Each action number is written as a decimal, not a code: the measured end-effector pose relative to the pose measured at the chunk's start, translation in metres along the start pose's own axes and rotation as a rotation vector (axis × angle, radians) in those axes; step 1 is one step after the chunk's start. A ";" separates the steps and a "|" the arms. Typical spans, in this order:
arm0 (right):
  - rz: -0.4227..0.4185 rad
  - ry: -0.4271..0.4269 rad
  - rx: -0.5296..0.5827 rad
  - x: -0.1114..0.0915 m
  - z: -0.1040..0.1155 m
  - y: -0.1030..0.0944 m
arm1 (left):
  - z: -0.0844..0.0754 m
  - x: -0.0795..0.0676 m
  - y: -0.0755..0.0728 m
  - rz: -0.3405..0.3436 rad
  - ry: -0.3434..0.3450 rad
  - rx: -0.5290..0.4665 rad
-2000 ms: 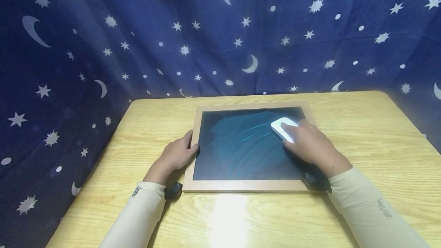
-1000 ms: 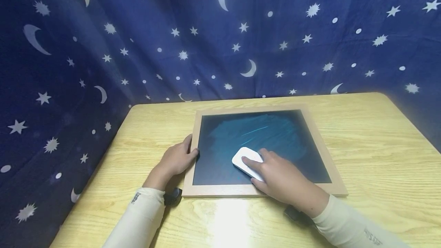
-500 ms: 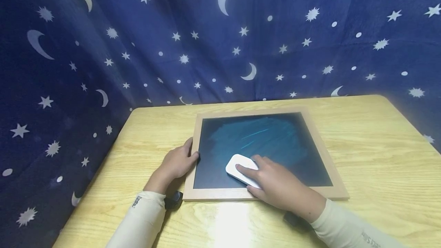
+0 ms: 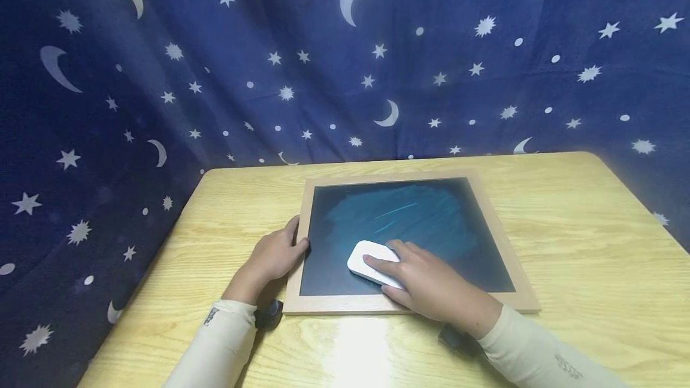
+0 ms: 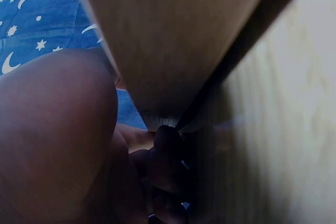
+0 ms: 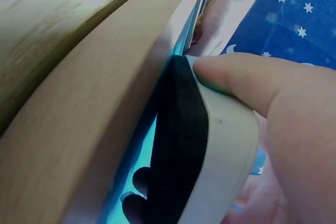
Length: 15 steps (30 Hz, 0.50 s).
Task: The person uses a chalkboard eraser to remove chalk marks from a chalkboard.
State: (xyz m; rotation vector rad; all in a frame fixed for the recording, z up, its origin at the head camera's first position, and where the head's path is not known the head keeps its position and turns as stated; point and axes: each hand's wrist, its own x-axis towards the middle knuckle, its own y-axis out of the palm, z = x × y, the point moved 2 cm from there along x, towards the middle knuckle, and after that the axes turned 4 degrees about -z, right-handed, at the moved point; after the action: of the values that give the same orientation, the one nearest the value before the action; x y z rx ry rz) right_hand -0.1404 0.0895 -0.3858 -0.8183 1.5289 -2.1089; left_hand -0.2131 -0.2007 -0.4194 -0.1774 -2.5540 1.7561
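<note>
A framed blackboard (image 4: 334,214) with a light wooden rim lies on the table, smeared with teal chalk. My left hand (image 4: 274,254) grips its left rim, the thumb on the frame's edge; in the left wrist view the fingers curl at the frame (image 5: 168,30). My right hand (image 4: 431,283) holds a white eraser (image 4: 360,256) low on the board, left of centre, with the index finger along its top. The right wrist view shows the black pad under the eraser (image 6: 226,135) against the board. Two thin chalk strokes (image 4: 396,211) show above the eraser.
The yellow wood-grain table (image 4: 582,238) extends on every side of the board. A dark blue curtain (image 4: 323,29) with moons and stars hangs behind and to the left. A dark wrist device (image 4: 269,315) sits under the left wrist, beside the board's corner.
My right hand has brought the eraser from the board's upper right to its lower left, slowing lately. The chalk strokes are fewer and shorter. My left hand has kept its grip.
</note>
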 end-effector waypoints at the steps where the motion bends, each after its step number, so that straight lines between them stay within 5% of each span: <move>1: -0.003 0.003 0.000 0.000 0.000 0.001 | 0.000 0.000 0.000 -0.002 0.001 0.001; 9: -0.040 0.069 -0.012 0.007 -0.007 0.006 | 0.001 0.000 0.002 0.000 0.005 0.005; 15: -0.079 0.223 -0.025 0.012 -0.034 -0.004 | 0.001 0.000 0.000 -0.005 0.005 -0.002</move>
State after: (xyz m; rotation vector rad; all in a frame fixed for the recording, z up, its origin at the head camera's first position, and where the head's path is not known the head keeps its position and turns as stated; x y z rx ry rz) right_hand -0.1727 0.1072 -0.3874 -0.6812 1.6616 -2.3083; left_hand -0.2130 -0.2014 -0.4194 -0.1755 -2.5508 1.7497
